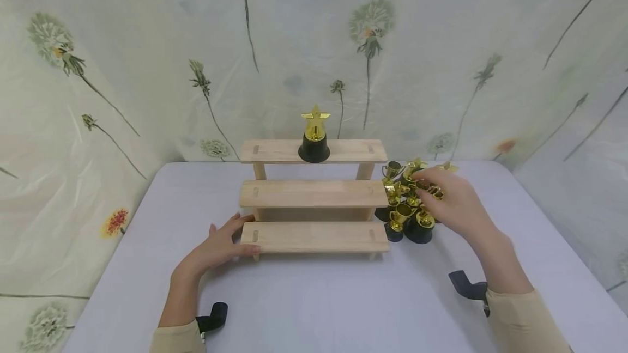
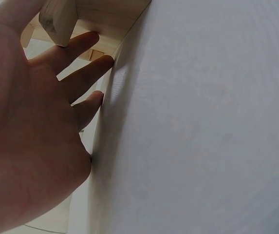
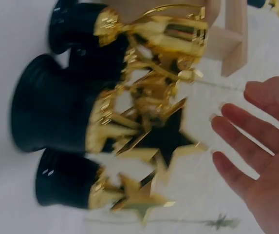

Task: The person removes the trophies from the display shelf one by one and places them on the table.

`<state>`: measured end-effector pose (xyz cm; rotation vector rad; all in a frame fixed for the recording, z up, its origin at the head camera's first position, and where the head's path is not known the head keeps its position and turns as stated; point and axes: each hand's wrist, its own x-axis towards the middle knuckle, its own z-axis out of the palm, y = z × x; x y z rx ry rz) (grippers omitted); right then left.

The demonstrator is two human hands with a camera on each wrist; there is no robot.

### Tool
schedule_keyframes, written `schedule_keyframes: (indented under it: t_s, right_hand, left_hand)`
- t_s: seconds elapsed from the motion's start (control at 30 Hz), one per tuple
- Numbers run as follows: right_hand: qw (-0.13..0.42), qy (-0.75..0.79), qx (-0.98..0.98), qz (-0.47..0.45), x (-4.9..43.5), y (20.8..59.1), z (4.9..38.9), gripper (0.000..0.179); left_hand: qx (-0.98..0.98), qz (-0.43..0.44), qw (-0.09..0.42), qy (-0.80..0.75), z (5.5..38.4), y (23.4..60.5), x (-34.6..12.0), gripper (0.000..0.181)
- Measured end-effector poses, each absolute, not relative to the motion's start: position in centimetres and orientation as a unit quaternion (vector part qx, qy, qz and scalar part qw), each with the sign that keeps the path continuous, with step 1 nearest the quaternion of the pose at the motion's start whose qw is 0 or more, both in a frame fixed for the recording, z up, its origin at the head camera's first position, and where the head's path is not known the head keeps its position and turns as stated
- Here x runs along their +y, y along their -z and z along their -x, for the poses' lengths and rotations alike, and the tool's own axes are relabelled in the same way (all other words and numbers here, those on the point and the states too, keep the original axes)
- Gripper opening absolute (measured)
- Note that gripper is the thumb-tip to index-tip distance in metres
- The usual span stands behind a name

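A three-step wooden display stand [image 1: 314,237] stands on the white table. At its lower left end is my left hand [image 1: 218,247], thumb touching the bottom step and fingers spread beside it. In the left wrist view, those fingers [image 2: 83,53] extend nearly straight past a wooden leg [image 2: 59,22]. Over a cluster of small gold-and-black trophies to the right of the stand hovers my right hand [image 1: 453,200]. Its loosely bent fingers hold nothing in the right wrist view, apart from a star trophy [image 3: 56,107] and a cup trophy [image 3: 171,36].
One star trophy [image 1: 314,148] stands mid-way along the top step. The cluster, with another cup trophy [image 1: 399,219] at its front, sits close against the stand's right side. A flower-printed sheet [image 1: 294,70] hangs behind the table [image 1: 314,304].
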<state>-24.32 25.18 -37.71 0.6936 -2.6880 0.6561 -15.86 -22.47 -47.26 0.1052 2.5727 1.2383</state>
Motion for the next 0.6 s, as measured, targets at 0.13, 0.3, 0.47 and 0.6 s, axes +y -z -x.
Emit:
schedule_keyframes:
  t_s: [0.13,0.3,0.47,0.6]
  right_hand:
    - [0.171,-0.230,-0.921,-0.262,23.0,36.1,25.6,0.032]
    - [0.155,-0.264,-0.913,-0.270,20.5,34.5,27.0,0.032]
    - [0.131,-0.306,-0.908,-0.255,18.2,33.4,28.2,0.035]
    - [0.128,-0.314,-0.906,-0.254,16.3,32.5,29.1,0.041]
  left_hand:
    - [0.889,-0.036,0.138,-0.436,15.8,47.2,-22.4,0.085]
    - [0.888,-0.039,0.140,-0.436,15.7,47.2,-22.3,0.085]
    - [0.891,-0.037,0.142,-0.430,15.8,46.9,-22.3,0.087]
    - [0.893,-0.037,0.142,-0.426,15.8,46.7,-22.4,0.088]
